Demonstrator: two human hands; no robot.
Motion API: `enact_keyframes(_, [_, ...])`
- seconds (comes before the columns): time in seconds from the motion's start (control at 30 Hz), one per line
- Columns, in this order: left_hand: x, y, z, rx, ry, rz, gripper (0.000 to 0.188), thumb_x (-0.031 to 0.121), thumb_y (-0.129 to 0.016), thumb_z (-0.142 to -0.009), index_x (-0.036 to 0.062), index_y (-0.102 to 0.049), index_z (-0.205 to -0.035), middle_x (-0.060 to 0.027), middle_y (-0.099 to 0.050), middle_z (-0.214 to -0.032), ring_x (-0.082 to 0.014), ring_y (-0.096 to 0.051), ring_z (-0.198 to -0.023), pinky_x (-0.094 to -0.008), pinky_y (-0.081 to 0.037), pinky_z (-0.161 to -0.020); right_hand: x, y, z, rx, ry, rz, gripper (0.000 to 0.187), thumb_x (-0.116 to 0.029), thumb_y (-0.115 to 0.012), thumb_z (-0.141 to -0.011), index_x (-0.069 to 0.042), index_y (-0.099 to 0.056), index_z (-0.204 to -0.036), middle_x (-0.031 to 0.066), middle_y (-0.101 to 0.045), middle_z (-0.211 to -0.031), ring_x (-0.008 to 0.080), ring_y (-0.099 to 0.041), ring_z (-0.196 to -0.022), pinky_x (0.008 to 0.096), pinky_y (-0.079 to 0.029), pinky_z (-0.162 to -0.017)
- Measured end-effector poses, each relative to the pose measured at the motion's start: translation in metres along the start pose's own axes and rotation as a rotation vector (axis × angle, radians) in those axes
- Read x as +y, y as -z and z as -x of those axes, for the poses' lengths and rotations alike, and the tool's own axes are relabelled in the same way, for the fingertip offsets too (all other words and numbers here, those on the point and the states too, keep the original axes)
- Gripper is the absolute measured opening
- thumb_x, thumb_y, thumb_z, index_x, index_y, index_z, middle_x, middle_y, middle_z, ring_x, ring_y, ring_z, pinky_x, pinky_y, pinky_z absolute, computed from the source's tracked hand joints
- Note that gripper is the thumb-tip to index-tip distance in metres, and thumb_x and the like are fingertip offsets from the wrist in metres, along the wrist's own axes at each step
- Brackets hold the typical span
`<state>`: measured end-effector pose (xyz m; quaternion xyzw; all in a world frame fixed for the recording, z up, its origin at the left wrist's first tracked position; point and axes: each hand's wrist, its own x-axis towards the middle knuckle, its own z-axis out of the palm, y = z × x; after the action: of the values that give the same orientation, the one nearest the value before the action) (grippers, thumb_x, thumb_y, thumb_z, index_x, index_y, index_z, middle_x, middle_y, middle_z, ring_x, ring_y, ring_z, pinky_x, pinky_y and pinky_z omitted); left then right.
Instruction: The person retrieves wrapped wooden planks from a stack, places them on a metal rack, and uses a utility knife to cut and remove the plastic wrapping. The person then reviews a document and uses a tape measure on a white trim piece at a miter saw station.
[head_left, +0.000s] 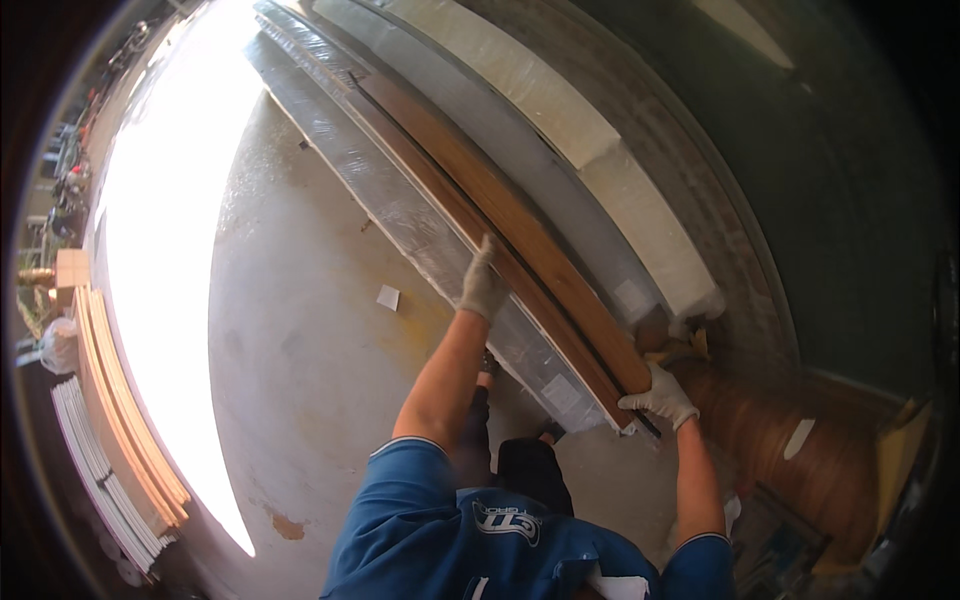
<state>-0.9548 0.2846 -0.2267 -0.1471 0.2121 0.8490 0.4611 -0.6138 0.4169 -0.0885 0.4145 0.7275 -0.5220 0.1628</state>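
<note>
Two long wood-brown planks [545,262] lie side by side on a stack of plastic-wrapped long boards [390,205], with a dark strip running between them. My left hand [482,285], in a pale work glove, grips the left edge of the planks partway along; its fingers are partly hidden beneath that edge. At the near end, my gloved right hand [660,397] closes around the end of the brown planks, thumb toward the left. The far end of the planks reaches up and away to the left.
A long pale wrapped bundle [640,205] lies right of the stack. Near right is a large brown wood-grain roll [760,420]. Orange-tan boards [125,400] and white strips [100,480] lie far left. A white paper scrap [388,297] is on the grey floor.
</note>
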Motion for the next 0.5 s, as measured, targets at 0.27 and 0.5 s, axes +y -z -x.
enact_keyframes(0.27, [0.001, -0.029, 0.058, 0.089, 0.025, -0.044, 0.046, 0.031, -0.065, -0.096, 0.0056, -0.053, -0.133, -0.0101, -0.060, -0.132, -0.0297, -0.055, -0.124, -0.0450, -0.042, -0.111, -0.006, -0.037, 0.106, 0.247, 0.001, 0.127, 0.096, -0.031, -0.095, -0.054, 0.003, -0.051, -0.132, 0.0221, -0.064, -0.119, 0.0338, -0.062, -0.111, 0.0397, -0.048, -0.098])
enact_keyframes(0.5, [-0.070, -0.053, 0.174, -0.247, 0.222, -0.156, 0.058, 0.035, -0.068, -0.094, 0.0058, -0.047, -0.139, -0.0096, -0.052, -0.141, -0.0291, -0.045, -0.133, -0.0473, -0.033, -0.117, 0.060, -0.102, 0.264, 0.510, -0.217, -0.047, 0.099, -0.034, -0.093, -0.055, 0.001, -0.048, -0.135, 0.0223, -0.061, -0.122, 0.0373, -0.056, -0.120, 0.0421, -0.044, -0.103])
